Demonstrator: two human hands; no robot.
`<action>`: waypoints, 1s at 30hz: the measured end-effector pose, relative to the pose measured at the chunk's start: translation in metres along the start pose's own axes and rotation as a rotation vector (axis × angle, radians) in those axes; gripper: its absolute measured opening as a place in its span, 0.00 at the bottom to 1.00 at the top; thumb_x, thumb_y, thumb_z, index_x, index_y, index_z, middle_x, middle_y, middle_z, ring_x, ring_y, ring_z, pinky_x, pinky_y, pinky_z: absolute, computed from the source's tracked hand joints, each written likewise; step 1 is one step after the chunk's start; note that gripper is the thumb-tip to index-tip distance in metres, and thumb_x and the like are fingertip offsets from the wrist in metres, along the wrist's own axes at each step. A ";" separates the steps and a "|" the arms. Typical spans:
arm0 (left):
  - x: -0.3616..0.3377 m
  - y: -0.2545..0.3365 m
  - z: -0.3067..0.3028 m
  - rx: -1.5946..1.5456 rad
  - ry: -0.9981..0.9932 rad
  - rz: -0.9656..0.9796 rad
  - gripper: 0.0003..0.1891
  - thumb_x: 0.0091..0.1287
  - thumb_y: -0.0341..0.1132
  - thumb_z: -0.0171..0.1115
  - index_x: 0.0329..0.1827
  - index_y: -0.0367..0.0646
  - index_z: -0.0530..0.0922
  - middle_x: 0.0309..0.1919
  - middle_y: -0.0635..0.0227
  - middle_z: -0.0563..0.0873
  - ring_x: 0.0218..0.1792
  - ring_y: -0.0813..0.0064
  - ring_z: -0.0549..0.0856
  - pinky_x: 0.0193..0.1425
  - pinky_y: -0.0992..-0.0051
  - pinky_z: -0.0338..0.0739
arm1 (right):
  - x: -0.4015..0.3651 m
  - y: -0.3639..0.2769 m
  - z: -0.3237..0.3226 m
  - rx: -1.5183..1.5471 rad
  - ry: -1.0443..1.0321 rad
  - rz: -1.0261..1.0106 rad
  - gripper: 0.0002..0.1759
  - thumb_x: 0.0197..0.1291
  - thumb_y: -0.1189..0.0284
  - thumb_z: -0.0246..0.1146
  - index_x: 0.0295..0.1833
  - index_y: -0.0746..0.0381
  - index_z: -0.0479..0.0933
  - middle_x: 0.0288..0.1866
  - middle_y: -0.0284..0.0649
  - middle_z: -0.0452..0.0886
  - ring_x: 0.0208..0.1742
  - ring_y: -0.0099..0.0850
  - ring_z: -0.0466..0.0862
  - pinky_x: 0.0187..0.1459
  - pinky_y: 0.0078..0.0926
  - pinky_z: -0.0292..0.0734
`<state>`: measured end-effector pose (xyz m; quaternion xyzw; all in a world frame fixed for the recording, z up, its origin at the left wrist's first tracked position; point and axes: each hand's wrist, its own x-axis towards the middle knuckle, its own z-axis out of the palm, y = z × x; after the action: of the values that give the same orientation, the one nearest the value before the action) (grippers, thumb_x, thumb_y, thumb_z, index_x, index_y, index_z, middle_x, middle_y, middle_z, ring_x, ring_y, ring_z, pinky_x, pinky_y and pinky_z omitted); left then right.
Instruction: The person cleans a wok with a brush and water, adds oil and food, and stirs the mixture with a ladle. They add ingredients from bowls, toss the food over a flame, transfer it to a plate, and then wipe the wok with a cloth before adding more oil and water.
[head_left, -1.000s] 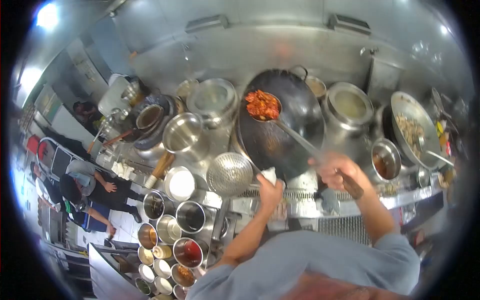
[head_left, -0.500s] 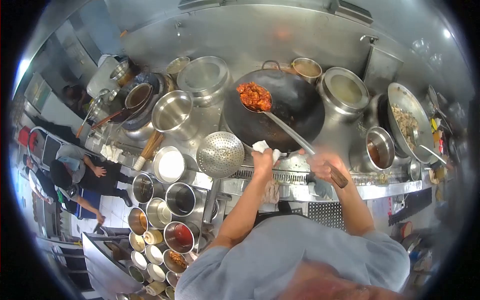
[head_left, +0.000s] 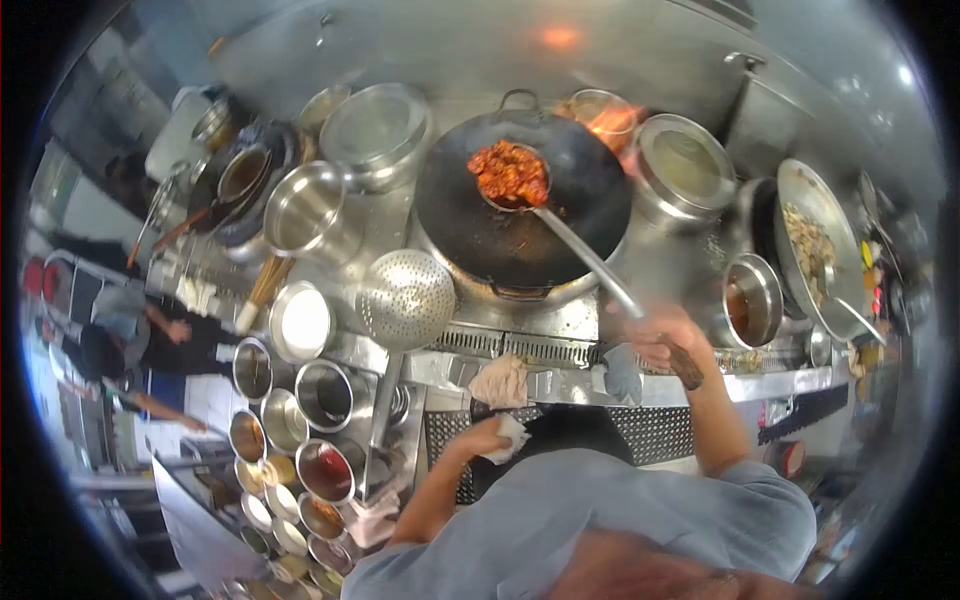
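My right hand (head_left: 665, 340), slightly blurred, is closed around the wooden grip of a long metal ladle (head_left: 590, 262). The ladle's bowl is heaped with chunky food in red sauce (head_left: 510, 174) and is held over the dark wok (head_left: 470, 235). A few small scraps cling to the wok's inside. Close to my body, away from the stove, my left hand (head_left: 482, 437) grips a crumpled white cloth (head_left: 510, 440). The wok's near handle (head_left: 518, 293) is untouched.
Orange flame (head_left: 612, 125) flares behind the wok at right. A perforated skimmer (head_left: 408, 298) lies left of the wok, beside a steel pot (head_left: 305, 212). Several sauce containers (head_left: 325, 470) stand lower left. A pan of cooked pieces (head_left: 845, 255) is at right. Another person (head_left: 110, 345) is far left.
My left hand has left the wok's near handle and drawn back toward my body, still with the cloth. Flame now shows behind the wok. The loaded ladle stays over the wok.
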<state>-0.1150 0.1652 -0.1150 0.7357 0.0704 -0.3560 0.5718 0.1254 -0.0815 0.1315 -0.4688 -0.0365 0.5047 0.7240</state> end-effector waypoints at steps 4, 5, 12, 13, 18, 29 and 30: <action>0.108 -0.035 0.122 0.320 0.352 0.101 0.22 0.57 0.31 0.57 0.57 0.39 0.72 0.52 0.47 0.79 0.56 0.48 0.78 0.57 0.58 0.74 | -0.004 -0.024 -0.014 -0.058 -0.052 0.054 0.24 0.53 0.77 0.59 0.57 0.70 0.67 0.19 0.30 0.64 0.10 0.16 0.63 0.09 0.14 0.56; 0.139 -0.028 0.135 0.324 0.289 0.054 0.20 0.58 0.32 0.56 0.55 0.40 0.73 0.52 0.47 0.79 0.56 0.49 0.77 0.56 0.57 0.74 | -0.003 -0.028 -0.016 -0.079 -0.044 0.048 0.25 0.52 0.77 0.59 0.58 0.72 0.68 0.19 0.29 0.63 0.10 0.15 0.62 0.08 0.13 0.55; 0.229 -0.014 0.183 0.379 0.229 -0.140 0.19 0.57 0.32 0.55 0.53 0.44 0.79 0.54 0.54 0.80 0.54 0.53 0.80 0.54 0.59 0.76 | -0.007 -0.040 -0.013 -0.231 -0.180 0.218 0.25 0.50 0.76 0.59 0.56 0.70 0.67 0.16 0.30 0.63 0.09 0.15 0.61 0.07 0.14 0.53; 0.226 -0.012 0.184 0.409 0.129 -0.163 0.19 0.57 0.32 0.56 0.53 0.45 0.79 0.54 0.55 0.80 0.53 0.54 0.81 0.54 0.60 0.77 | -0.009 -0.040 -0.012 -0.233 -0.214 0.239 0.25 0.50 0.76 0.59 0.56 0.70 0.66 0.16 0.30 0.63 0.09 0.15 0.61 0.07 0.14 0.52; 0.197 -0.034 0.186 0.302 0.310 -0.084 0.23 0.53 0.32 0.60 0.55 0.44 0.77 0.54 0.53 0.80 0.53 0.52 0.80 0.54 0.62 0.77 | -0.020 -0.026 0.012 -0.328 -0.329 0.349 0.23 0.51 0.77 0.57 0.55 0.69 0.68 0.18 0.29 0.64 0.11 0.15 0.62 0.11 0.14 0.52; -0.061 -0.105 0.439 -0.729 0.918 -0.723 0.21 0.52 0.46 0.62 0.44 0.39 0.80 0.33 0.61 0.86 0.30 0.67 0.86 0.30 0.64 0.82 | -0.036 0.057 0.099 -0.612 -0.841 0.735 0.25 0.52 0.80 0.55 0.59 0.69 0.65 0.20 0.32 0.65 0.11 0.18 0.65 0.10 0.17 0.58; -0.037 -0.160 0.508 -0.812 0.863 -0.490 0.18 0.50 0.44 0.63 0.41 0.42 0.81 0.31 0.62 0.86 0.29 0.68 0.86 0.27 0.65 0.82 | -0.037 0.074 0.106 -0.614 -0.894 0.750 0.26 0.52 0.79 0.54 0.60 0.71 0.63 0.19 0.33 0.65 0.09 0.19 0.65 0.07 0.18 0.59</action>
<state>-0.4495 -0.2221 -0.2662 0.5002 0.5895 -0.0932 0.6274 0.0000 -0.0381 0.1535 -0.3802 -0.3101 0.8354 0.2477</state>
